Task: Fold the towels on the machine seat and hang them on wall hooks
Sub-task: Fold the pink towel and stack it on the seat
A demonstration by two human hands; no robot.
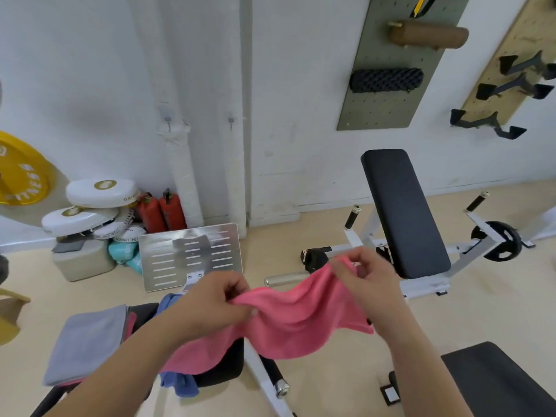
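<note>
I logged left hand [216, 299] and right hand [364, 278] pinching pink towel [294, 320] over black seat [222, 367], folded grey towel [87, 341] on it, wall hooks [169, 120] beyond

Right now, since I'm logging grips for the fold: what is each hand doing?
Left hand: closed, pinching the pink towel at its upper edge.
Right hand: closed, pinching the same towel's other end.
</note>
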